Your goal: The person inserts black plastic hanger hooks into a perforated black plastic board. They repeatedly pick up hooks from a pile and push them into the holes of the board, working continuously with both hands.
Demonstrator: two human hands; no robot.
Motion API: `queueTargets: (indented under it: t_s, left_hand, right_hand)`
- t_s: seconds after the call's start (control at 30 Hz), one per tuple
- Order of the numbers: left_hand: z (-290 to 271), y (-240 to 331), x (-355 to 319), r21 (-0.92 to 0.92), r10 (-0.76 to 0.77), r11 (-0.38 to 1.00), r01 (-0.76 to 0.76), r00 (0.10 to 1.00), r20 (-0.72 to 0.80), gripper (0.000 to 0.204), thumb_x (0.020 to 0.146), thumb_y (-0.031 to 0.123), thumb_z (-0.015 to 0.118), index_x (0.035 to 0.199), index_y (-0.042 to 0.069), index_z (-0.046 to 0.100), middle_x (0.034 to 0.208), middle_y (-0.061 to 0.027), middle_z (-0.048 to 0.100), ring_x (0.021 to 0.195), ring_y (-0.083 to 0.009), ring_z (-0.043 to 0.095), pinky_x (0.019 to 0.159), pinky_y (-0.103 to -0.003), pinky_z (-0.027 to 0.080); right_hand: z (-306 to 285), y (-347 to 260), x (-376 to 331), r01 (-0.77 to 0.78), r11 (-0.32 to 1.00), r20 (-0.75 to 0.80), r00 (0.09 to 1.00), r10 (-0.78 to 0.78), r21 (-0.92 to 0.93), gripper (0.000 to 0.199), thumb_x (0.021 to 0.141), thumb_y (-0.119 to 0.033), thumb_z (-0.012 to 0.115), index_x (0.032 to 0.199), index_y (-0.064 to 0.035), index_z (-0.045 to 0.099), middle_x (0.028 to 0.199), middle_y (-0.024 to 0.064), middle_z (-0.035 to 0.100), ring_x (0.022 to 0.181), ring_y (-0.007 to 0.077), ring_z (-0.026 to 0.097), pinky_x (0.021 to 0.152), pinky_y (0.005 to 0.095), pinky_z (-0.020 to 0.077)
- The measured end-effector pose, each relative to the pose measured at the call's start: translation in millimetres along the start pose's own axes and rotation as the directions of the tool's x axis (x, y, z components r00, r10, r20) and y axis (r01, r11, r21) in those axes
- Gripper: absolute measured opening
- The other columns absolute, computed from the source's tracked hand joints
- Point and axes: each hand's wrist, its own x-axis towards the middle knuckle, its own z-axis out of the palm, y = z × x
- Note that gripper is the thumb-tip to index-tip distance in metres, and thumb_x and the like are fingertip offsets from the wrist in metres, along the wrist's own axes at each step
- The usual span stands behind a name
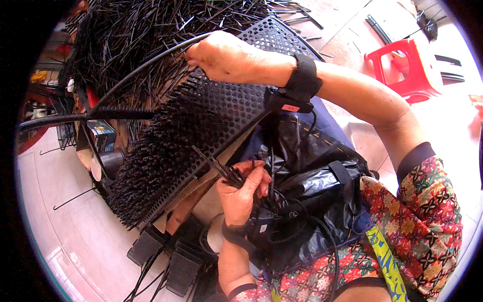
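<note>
My left hand (240,194) is closed around a small bunch of thin black strips (229,173), with one longer strip sticking out toward a perforated black board (241,100). Short black strips (171,151) stand packed upright over the board's left and lower part; bare holes show on its right. At the board's far side, my right hand (216,56) is closed, fingers curled downward over the border of the packed strips. Whatever its fingertips pinch is hidden. A curved black rod (146,65) runs up to its knuckles; whether the hand touches it I cannot tell.
Beyond the board lies a large heap of loose black strips (126,45). A red plastic stool (405,70) stands at the far right. Black plastic sheeting (312,176) covers my lap. A thick black bar (53,121) juts out leftward, and black blocks (186,267) with cables sit below the board.
</note>
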Motion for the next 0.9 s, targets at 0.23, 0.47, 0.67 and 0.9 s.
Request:
queueTargets:
  t_s: [0.23, 0.47, 0.67, 0.9]
  left_hand:
    - [-1.0, -0.8, 2.5, 0.028, -0.002, 1.000, 0.001, 1.000, 0.028, 0.024, 0.080, 0.012, 0.063, 0.090, -0.008, 0.054, 0.065, -0.0146, 0.058, 0.045, -0.0155, 0.049, 0.042, -0.025, 0.037]
    - [-1.7, 0.1, 3.2, 0.037, -0.011, 0.999, 0.009, 0.999, 0.050, 0.023, 0.080, 0.012, 0.062, 0.091, -0.007, 0.054, 0.065, -0.0138, 0.058, 0.045, -0.0142, 0.048, 0.042, -0.025, 0.037]
    - [-2.1, 4.4, 0.6, -0.016, -0.014, 1.000, 0.015, 0.994, 0.107, 0.019, 0.079, 0.009, 0.063, 0.090, -0.005, 0.057, 0.065, -0.0123, 0.058, 0.046, -0.0135, 0.048, 0.042, -0.023, 0.036]
    - [0.1, 16.6, -10.6, 0.050, -0.135, 0.991, 0.125, 0.952, 0.274, 0.013, 0.080, 0.004, 0.061, 0.091, -0.003, 0.060, 0.068, -0.0063, 0.060, 0.052, -0.0077, 0.049, 0.046, -0.019, 0.036]
  right_hand:
    - [-2.7, -5.5, 13.0, -0.084, 0.979, 0.247, 0.960, 0.129, -0.184, 0.010, 0.072, -0.009, 0.057, 0.069, 0.0000, 0.054, 0.060, 0.0189, 0.053, 0.061, 0.0362, 0.057, 0.053, 0.0403, 0.0452]
    - [-12.9, -11.8, 5.2, -0.025, 0.947, 0.169, 0.982, 0.083, -0.319, 0.031, 0.076, -0.031, 0.063, 0.072, -0.0015, 0.053, 0.062, 0.0153, 0.053, 0.061, 0.0348, 0.055, 0.053, 0.0400, 0.0451]
    - [-31.6, -70.4, -11.0, -0.009, 0.997, -0.061, 0.998, 0.004, -0.073, 0.033, 0.074, -0.025, 0.066, 0.060, -0.0019, 0.048, 0.052, 0.0132, 0.050, 0.050, 0.0337, 0.053, 0.045, 0.0379, 0.0426]
    - [-43.1, -122.1, -29.3, -0.836, 0.211, 0.722, 0.545, 0.426, 0.507, 0.021, 0.080, -0.016, 0.065, 0.088, 0.0030, 0.061, 0.070, 0.0056, 0.062, 0.062, 0.0079, 0.056, 0.054, 0.0217, 0.0456]
